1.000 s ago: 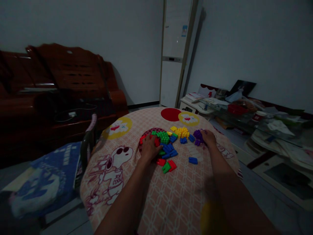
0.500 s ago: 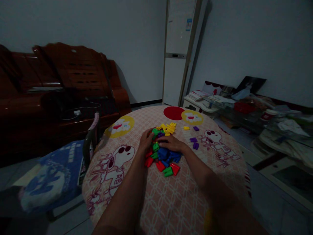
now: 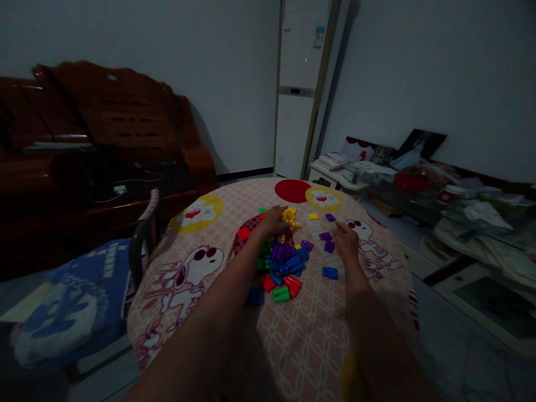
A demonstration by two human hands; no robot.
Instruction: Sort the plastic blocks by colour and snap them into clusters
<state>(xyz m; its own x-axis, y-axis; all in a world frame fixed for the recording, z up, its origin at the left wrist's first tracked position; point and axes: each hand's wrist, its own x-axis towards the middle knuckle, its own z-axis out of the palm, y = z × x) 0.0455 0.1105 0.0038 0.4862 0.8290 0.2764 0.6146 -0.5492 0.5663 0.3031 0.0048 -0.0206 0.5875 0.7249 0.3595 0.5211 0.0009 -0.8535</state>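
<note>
My left hand (image 3: 274, 219) reaches over the far side of a pile of plastic building blocks, its fingers stretched toward a yellow cluster (image 3: 289, 214). It partly hides the pieces under it. Purple blocks (image 3: 282, 251), blue blocks (image 3: 295, 262), a red block (image 3: 292, 285) and a green block (image 3: 281, 293) lie on the near side. My right hand (image 3: 347, 237) is apart from the pile, low over the tablecloth, fingers loosely apart and nothing visible in them. Just left of it are loose purple blocks (image 3: 325, 237). A single blue block (image 3: 330, 273) lies nearer to me.
The round table has a patterned cloth (image 3: 293, 346). A chair with a blue cover (image 3: 87, 296) stands at the left, before a wooden sofa (image 3: 125, 123). To the right is a cluttered glass-topped cabinet (image 3: 389, 190). A tall white appliance (image 3: 293, 134) stands behind.
My hands have parted: the right moved off the pile to the right, the left across its far side. The blocks are more spread, with a blue one now lying apart and a dark red dotted patch uncovered.
</note>
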